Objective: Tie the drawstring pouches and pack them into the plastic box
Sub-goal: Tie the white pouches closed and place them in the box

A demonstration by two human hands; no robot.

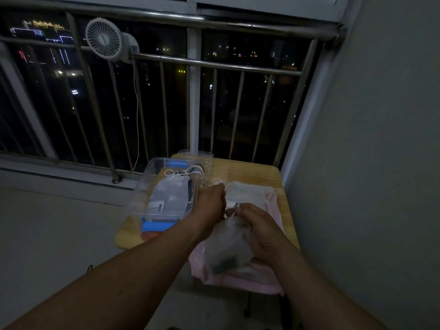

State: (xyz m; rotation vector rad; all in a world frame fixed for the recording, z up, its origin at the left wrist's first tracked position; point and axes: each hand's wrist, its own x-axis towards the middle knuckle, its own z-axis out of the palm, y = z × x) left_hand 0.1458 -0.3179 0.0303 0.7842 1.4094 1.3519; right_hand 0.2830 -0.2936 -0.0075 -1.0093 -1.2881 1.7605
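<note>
Box (141, 194) holds white pouch (170, 190); left hand (210, 204), right hand (258, 226) both grasping translucent pouch (226, 248).

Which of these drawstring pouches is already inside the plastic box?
The pale grey pouch lying flat in the clear plastic box; the white pouches lie on the wooden table, another translucent pouch is held.

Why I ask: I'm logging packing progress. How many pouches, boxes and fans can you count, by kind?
Held pouch: 1
Pale pouch lying in the box: 1
Plastic box: 1
Fan: 1
Total: 4
The loose pile on the table is too dim to count.
</note>
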